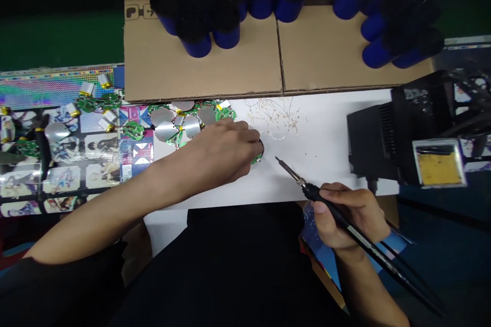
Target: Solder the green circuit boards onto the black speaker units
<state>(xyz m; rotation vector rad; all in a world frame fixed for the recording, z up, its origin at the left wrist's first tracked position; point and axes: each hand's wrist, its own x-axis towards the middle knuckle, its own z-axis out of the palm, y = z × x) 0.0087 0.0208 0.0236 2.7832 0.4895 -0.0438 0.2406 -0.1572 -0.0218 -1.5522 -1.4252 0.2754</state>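
My right hand (pixel 347 214) grips a black soldering iron (pixel 330 208) by its handle. The iron's tip points up and left, just above the white work surface (pixel 326 153) and apart from any part. My left hand (pixel 230 148) is curled palm down over a green round circuit board (pixel 258 158). Only the board's right edge and a dark wire show past the knuckles; the fingertips are hidden. Behind my left wrist lie several green boards with silver discs (pixel 192 126) and small silver battery packs with yellow tape.
Cut wire scraps (pixel 284 117) litter the white sheet. A black soldering station (pixel 372 138) stands at right beside a yellow sponge tray (pixel 440 163). Several blue cylinders (pixel 197 43) stand on a cardboard box (pixel 245 71) at the back. More boards (pixel 133 131) lie on printed sheets at left.
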